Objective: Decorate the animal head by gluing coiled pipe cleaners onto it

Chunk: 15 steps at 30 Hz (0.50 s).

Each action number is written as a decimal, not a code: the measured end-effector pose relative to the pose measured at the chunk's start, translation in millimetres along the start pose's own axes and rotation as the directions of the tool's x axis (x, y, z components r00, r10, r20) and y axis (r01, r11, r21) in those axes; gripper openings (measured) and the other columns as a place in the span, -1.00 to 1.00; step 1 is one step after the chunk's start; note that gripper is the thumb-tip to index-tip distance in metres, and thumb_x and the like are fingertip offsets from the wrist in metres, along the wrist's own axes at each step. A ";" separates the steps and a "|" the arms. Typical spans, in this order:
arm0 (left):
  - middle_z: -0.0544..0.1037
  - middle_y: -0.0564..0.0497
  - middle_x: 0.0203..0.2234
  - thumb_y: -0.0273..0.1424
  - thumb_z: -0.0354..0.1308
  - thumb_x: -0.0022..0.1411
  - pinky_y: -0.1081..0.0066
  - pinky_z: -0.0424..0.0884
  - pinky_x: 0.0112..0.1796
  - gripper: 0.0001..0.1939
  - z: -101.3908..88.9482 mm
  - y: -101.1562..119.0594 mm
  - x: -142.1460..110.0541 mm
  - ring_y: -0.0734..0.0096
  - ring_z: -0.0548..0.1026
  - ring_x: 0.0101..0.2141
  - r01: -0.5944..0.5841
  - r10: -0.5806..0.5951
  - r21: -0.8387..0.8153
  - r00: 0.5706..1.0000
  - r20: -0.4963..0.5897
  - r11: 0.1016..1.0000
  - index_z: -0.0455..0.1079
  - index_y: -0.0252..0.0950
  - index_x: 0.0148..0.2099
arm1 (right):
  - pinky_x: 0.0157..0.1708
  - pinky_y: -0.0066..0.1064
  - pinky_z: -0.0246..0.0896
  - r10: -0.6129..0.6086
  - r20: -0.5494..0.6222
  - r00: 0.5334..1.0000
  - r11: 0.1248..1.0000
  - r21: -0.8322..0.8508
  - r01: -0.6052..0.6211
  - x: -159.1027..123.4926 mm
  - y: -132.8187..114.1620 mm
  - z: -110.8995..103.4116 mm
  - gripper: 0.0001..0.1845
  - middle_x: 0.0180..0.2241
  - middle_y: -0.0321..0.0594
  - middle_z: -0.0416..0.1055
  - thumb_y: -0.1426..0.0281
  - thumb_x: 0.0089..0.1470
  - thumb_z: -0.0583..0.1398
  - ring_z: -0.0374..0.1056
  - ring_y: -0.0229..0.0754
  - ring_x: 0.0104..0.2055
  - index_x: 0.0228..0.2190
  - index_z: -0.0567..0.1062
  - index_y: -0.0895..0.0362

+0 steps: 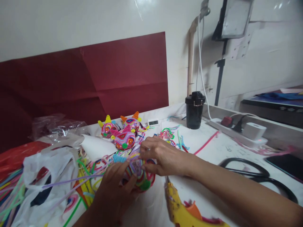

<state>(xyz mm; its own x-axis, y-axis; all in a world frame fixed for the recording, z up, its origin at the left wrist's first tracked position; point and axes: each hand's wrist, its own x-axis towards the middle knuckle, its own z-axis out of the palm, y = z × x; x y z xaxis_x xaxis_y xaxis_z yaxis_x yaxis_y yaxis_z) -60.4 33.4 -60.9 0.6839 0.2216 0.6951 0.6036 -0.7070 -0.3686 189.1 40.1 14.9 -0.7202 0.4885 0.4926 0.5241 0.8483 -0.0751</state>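
Between my hands is a colourful pipe-cleaner animal head [145, 184] with curved stripes, a green nose and a blue part at its top left. My left hand [115, 178] grips its left side, fingers curled against the surface. Across its upper right, my right hand [163, 156] presses with bent fingers and covers part of it. Whether a small strip is pinched in the right fingertips is hidden. A lilac pipe cleaner [73, 181] runs leftward from near the left hand. Just right of the head lies a yellow glue gun [178, 203], nozzle pointing away from me.
Behind my hands stand similar heads, the nearest a pink animal head [124, 140]. Loose pipe cleaners [14, 195] and a white plastic bag [53, 173] crowd the left. Black-handled scissors [245, 172], a phone [287, 165], a power strip [233, 130] and a black cup [194, 112] lie right.
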 end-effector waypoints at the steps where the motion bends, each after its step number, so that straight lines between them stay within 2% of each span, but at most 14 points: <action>1: 0.40 -0.16 0.03 -0.23 0.15 0.26 0.09 0.47 -0.09 -0.70 -0.8 0.3 1.1 0.10 0.44 -0.05 -0.025 0.025 0.003 1.000 0.011 1.000 0.36 -0.15 0.03 | -0.20 -0.33 0.13 -0.004 -0.004 1.000 1.000 -0.004 0.004 0.0 0.3 0.6 -0.90 -0.32 -0.20 0.40 0.40 0.09 0.30 0.28 -0.15 -0.23 -0.38 0.56 0.20; 5: 0.36 -0.26 0.03 -0.30 0.13 0.26 0.04 0.48 -0.12 -0.67 -4.4 0.7 4.9 0.00 0.42 -0.02 -0.070 0.070 -0.007 0.997 0.043 0.998 0.31 -0.25 0.05 | -0.23 -0.34 0.12 -0.029 -0.037 0.999 0.999 -0.017 0.028 0.0 2.0 3.3 -0.89 -0.34 -0.22 0.40 0.39 0.08 0.30 0.28 -0.16 -0.25 -0.43 0.53 0.18; 10: 0.36 -0.23 0.04 -0.25 0.12 0.29 0.10 0.49 -0.12 -0.67 -5.1 -2.4 2.6 0.04 0.42 -0.01 -0.071 0.070 0.003 0.997 0.043 0.997 0.29 -0.21 0.06 | -0.24 -0.34 0.12 -0.041 -0.056 0.998 0.999 -0.026 0.040 0.4 4.3 6.0 -0.87 -0.34 -0.21 0.42 0.37 0.08 0.31 0.29 -0.15 -0.25 -0.41 0.55 0.19; 15: 0.36 -0.19 0.08 -0.24 0.19 0.23 0.10 0.46 -0.07 -0.57 -4.0 -7.2 -1.4 0.04 0.42 0.02 -0.054 0.056 -0.016 0.991 0.120 0.998 0.25 -0.14 0.12 | -0.23 -0.35 0.14 -0.036 -0.047 0.998 0.999 -0.042 0.034 0.1 5.7 5.5 -0.84 -0.33 -0.20 0.42 0.32 0.10 0.31 0.30 -0.15 -0.24 -0.38 0.57 0.18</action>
<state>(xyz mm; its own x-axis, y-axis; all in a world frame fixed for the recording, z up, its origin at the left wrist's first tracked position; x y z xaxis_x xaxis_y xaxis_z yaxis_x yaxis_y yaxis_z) -67.3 35.4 -56.7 0.7610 0.2609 0.5939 0.5587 -0.7289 -0.3957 189.5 46.1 9.7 -0.7165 0.4477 0.5350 0.5181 0.8550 -0.0216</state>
